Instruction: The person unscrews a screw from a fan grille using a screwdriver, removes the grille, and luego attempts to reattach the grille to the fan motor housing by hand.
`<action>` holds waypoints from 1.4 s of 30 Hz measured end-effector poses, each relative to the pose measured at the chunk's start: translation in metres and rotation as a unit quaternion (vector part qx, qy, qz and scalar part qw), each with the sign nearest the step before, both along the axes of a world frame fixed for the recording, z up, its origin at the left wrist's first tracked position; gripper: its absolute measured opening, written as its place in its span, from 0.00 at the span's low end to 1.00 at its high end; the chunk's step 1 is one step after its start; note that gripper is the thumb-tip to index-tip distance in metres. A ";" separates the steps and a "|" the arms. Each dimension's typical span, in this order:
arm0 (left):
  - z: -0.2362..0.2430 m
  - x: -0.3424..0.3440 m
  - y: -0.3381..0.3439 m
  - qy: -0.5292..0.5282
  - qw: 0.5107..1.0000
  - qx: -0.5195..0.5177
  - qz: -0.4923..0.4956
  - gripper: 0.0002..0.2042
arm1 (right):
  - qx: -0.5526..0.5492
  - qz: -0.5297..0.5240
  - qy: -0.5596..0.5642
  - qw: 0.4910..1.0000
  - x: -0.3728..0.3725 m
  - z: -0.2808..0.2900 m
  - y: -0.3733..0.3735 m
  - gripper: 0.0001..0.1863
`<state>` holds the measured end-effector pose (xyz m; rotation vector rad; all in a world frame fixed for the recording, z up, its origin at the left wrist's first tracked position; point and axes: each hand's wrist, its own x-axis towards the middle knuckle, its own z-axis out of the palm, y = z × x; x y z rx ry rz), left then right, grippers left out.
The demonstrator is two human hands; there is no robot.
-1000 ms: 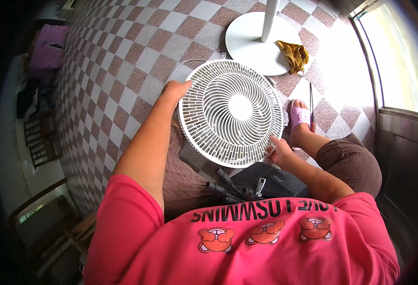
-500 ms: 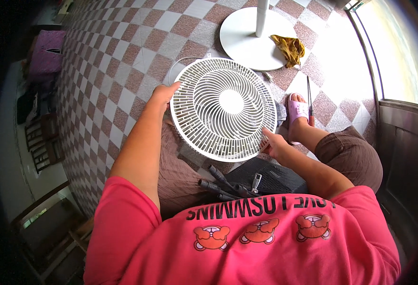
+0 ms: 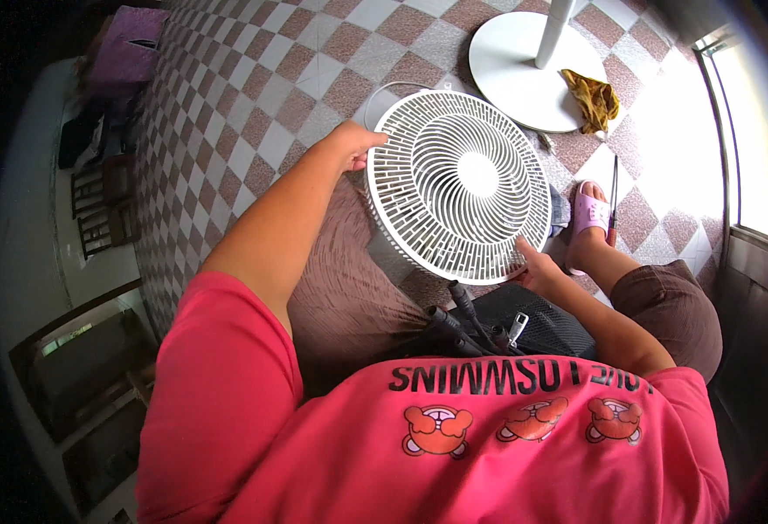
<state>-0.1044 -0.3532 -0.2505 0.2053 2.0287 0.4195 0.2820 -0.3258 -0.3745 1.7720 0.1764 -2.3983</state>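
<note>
A round white fan head (image 3: 476,175) with a slotted grille and a plain hub is tilted in front of me, above the floor between my legs. My left hand (image 3: 358,145) grips its rim at the upper left. At the lower right edge, my right hand (image 3: 537,265) holds the rim, thumb on the grille and fingers underneath. The fan's underside is mostly hidden. Just below it, against my body, sits a black mesh bag (image 3: 546,319) with dark cables (image 3: 464,316) and a metal zipper pull (image 3: 518,327).
Beyond the fan stands a round white base (image 3: 511,79) with an upright pole (image 3: 556,31); a brown-yellow cloth (image 3: 592,100) lies on it. A red-handled screwdriver (image 3: 613,205) rests beside my pink slipper (image 3: 591,214). A glass door is at right, wooden chairs (image 3: 87,349) at left.
The view has turned, so most things appear shifted to the right. The fan head is tilted somewhat more, showing more of its left side; both hands keep their hold on its rim.
</note>
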 end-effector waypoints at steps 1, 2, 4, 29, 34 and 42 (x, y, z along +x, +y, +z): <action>0.000 -0.001 -0.005 0.018 1.000 -0.007 0.002 0.12 | -0.002 0.003 0.008 1.000 -0.003 0.005 0.000 0.24; 0.005 0.005 -0.004 0.032 0.999 -0.013 0.000 0.11 | -0.002 0.003 0.007 1.000 -0.003 0.008 0.001 0.24; 0.005 0.007 -0.001 0.029 1.000 -0.010 -0.001 0.11 | 0.013 0.022 0.002 1.000 -0.002 0.010 0.002 0.25; -0.003 -0.004 0.018 0.015 0.991 0.108 0.079 0.09 | 0.000 0.027 0.079 0.997 -0.007 0.017 -0.004 0.24; -0.002 -0.003 0.018 0.045 0.997 0.048 0.030 0.10 | -0.067 0.070 0.109 0.989 0.002 0.012 -0.003 0.30; -0.010 -0.004 -0.002 0.074 0.994 0.083 -0.010 0.16 | -0.032 0.052 0.125 0.990 -0.001 -0.006 -0.017 0.27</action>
